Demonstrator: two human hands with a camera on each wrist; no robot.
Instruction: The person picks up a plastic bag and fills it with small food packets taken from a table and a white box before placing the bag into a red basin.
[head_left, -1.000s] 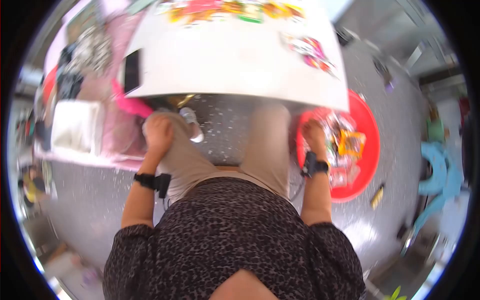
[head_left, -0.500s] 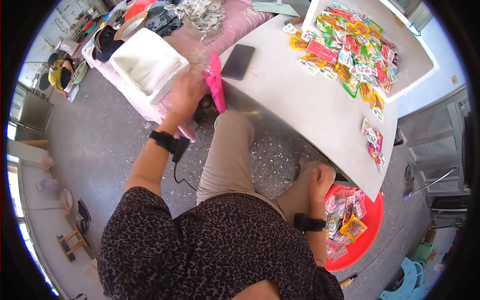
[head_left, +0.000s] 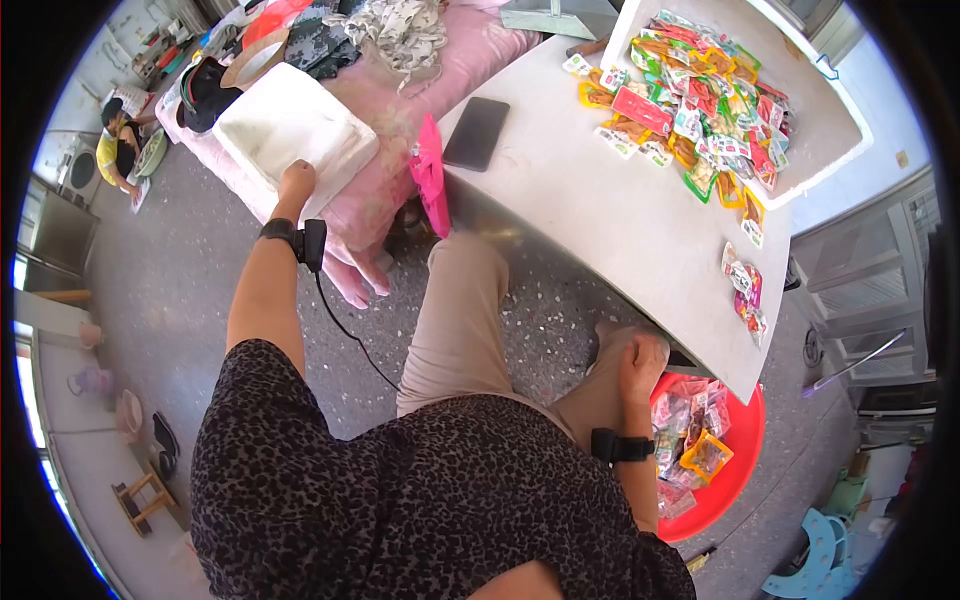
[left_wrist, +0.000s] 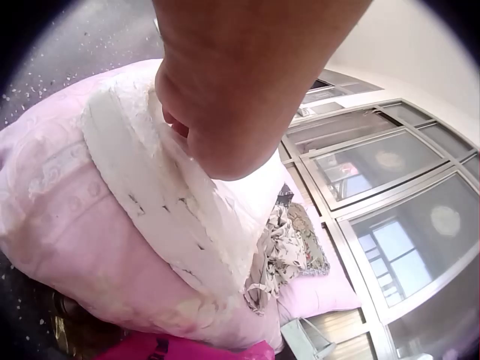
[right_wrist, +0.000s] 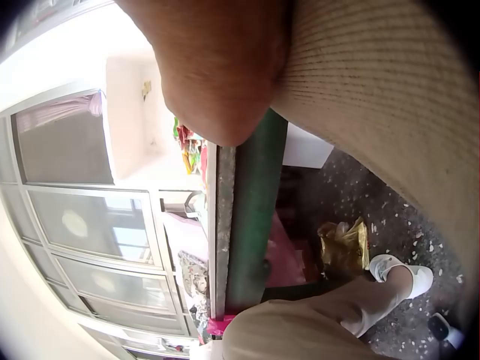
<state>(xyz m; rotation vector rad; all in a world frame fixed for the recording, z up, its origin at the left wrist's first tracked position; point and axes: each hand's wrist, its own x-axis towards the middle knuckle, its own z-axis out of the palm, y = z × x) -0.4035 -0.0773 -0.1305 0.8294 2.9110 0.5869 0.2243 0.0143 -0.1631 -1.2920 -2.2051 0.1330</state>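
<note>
The left hand (head_left: 297,184) grips the near rim of a white foam box (head_left: 285,125) that lies on a pink-covered bed. In the left wrist view the fingers of the left hand (left_wrist: 217,127) curl over the edge of the foam box (left_wrist: 150,191); the fingertips are hidden. On the person's knee rests the right hand (head_left: 641,368), close to the table's near corner, holding nothing visible. The right wrist view shows the right hand (right_wrist: 217,82) against the trouser leg, its fingers mostly out of sight.
A table (head_left: 600,200) bears a phone (head_left: 477,134), a pink bag (head_left: 429,178) at its edge and small snack packets (head_left: 746,290). Behind them a foam box (head_left: 850,120) holds many packets. A red basin (head_left: 745,470) of packets stands on the floor. Another person (head_left: 112,155) crouches far left.
The left hand has moved left from beside the pink bag to the foam box's rim and taken hold of it. The right hand went from the red basin to the knee, then stayed there.
</note>
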